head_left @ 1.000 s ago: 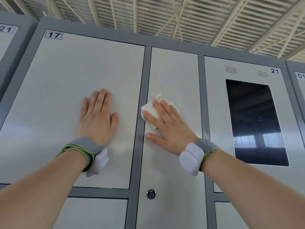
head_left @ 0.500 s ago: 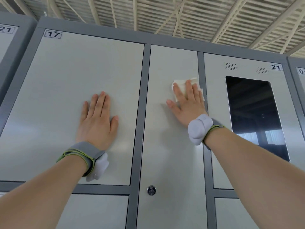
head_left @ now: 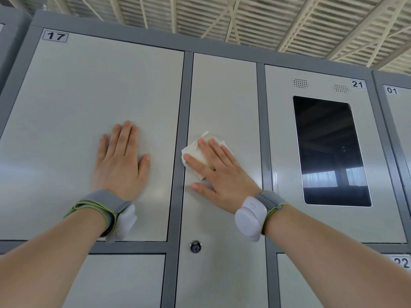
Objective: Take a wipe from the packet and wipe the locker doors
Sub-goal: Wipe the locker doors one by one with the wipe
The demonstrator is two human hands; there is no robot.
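A folded white wipe [head_left: 195, 152] lies flat against the narrow middle locker door [head_left: 224, 92], near that door's left edge. My right hand [head_left: 219, 172] presses on the wipe with straight, spread fingers. My left hand [head_left: 121, 161] rests flat, fingers straight, on the wide door numbered 17 [head_left: 89, 85]. The wipe packet is not in view.
A round keyhole [head_left: 195, 246] sits low on the middle door. To the right, door 21 [head_left: 280, 134] carries a dark glass screen [head_left: 329, 150]. Grey frame strips [head_left: 181, 141] separate the doors. More doors lie below and at the far right; ceiling beams show above.
My right hand has slid the wipe from the middle door's upper right down to its left edge. My left hand has stayed in place on door 17.
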